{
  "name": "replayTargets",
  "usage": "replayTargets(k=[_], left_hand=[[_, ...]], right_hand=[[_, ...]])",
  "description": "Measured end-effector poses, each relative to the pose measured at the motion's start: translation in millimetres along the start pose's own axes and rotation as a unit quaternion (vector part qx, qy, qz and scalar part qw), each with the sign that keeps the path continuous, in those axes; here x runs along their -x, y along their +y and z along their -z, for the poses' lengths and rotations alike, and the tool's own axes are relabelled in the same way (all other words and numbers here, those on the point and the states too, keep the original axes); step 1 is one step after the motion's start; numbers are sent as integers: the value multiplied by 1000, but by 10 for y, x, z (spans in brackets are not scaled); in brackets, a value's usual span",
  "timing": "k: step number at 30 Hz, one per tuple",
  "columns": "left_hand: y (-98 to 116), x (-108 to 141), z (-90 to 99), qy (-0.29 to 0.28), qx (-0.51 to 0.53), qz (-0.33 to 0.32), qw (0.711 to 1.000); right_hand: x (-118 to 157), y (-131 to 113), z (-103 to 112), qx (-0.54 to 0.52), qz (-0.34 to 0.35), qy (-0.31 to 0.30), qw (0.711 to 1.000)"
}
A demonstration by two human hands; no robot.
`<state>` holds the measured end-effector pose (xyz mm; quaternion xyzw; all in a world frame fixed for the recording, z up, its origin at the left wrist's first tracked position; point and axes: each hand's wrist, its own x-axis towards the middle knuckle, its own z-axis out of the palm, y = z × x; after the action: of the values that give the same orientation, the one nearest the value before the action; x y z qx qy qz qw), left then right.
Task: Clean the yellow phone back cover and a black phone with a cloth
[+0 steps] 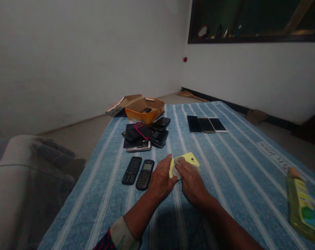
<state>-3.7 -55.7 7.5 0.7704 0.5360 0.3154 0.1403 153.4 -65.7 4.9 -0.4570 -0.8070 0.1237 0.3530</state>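
A yellow-backed phone [190, 158] is held over the cloth-covered table, its camera side facing up. My left hand [161, 177] grips its left end between thumb and fingers. In my right hand [192, 180] is a bunched greyish cloth [177, 170], pressed against the phone's yellow back. Just left of my left hand lie two keypad phones, a black one [131, 170] and a dark one with a pale screen [145, 174]. The phone's underside is hidden.
A pile of phones [144, 133] lies beyond my hands, before an open orange cardboard box [144, 114] holding a dark phone. Three smartphones [206, 125] lie side by side at the back right. A bottle of yellowish liquid [303, 208] is at the right on the striped blue cloth [238, 194].
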Motion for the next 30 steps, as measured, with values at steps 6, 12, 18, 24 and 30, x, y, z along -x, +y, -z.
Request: replayTargets(k=[6, 12, 18, 24, 30], left_hand=[[40, -180, -83, -16, -7, -3, 1000], [124, -328, -201, 6, -23, 27, 999], [86, -296, -200, 1, 4, 30, 1000], [23, -287, -162, -2, 26, 23, 999], [0, -268, -156, -1, 30, 36, 999]], right_hand=[[-116, 38, -6, -31, -11, -14, 999], [-321, 437, 65, -7, -1, -14, 1000], [-393, 727, 80, 35, -49, 34, 998], [-329, 446, -49, 24, 6, -11, 1000], [-389, 540, 25, 20, 9, -12, 1000]])
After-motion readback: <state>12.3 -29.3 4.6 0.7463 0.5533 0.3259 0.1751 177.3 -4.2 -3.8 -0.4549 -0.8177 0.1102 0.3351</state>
